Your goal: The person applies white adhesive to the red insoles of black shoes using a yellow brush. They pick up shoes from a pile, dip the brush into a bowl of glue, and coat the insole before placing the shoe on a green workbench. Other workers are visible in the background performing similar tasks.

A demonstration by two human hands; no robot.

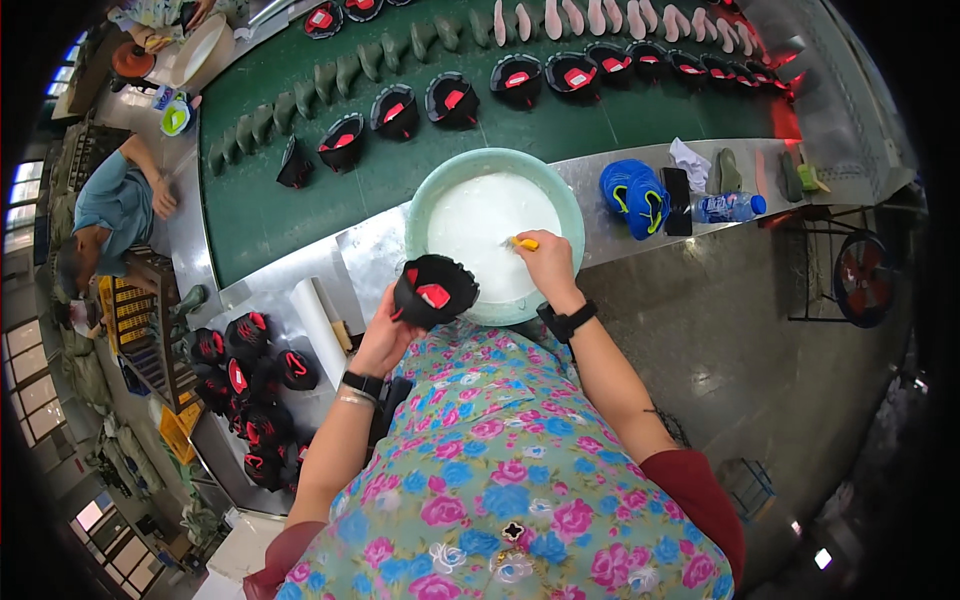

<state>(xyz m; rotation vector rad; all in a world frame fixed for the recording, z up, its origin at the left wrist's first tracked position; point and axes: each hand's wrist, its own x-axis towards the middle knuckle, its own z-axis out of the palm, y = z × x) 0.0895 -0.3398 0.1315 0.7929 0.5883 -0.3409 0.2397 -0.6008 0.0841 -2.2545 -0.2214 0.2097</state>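
Note:
A black shoe upper (pixel 432 293) with a red inside is gripped in my left hand (pixel 380 338), tilted beside the near left rim of a pale green basin (pixel 416 222). White liquid (pixel 480 215) fills much of the basin. Over the liquid, my right hand (pixel 550 268) pinches the yellow handle of a small brush (pixel 522 243). The brush's tip is at the liquid's surface; whether it dips in I cannot tell. Close to my left forearm, several more black and red shoe uppers (pixel 262 425) are piled on a metal table.
Across the green conveyor belt (pixel 260 215) stand rows of black uppers (pixel 452 100), dark green shoe lasts (pixel 345 75) and pink insoles (pixel 553 20). Right of the basin are a blue shoe (pixel 634 198), a phone (pixel 677 200) and a bottle (pixel 728 208). A co-worker (pixel 115 205) sits at the left.

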